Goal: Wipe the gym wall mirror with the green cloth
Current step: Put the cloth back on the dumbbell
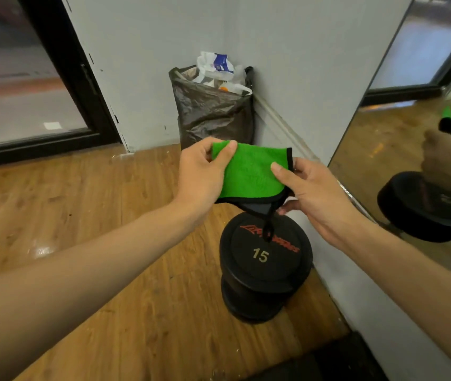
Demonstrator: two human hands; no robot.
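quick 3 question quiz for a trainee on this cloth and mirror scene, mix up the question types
1. True or false: the left hand and the right hand both pinch the green cloth.
2. Which number is printed on the dumbbell? A 10, B 15, C 25.
3. Fill in: the wall mirror is on the person's ____ side.
Key: 1 true; 2 B; 3 right.
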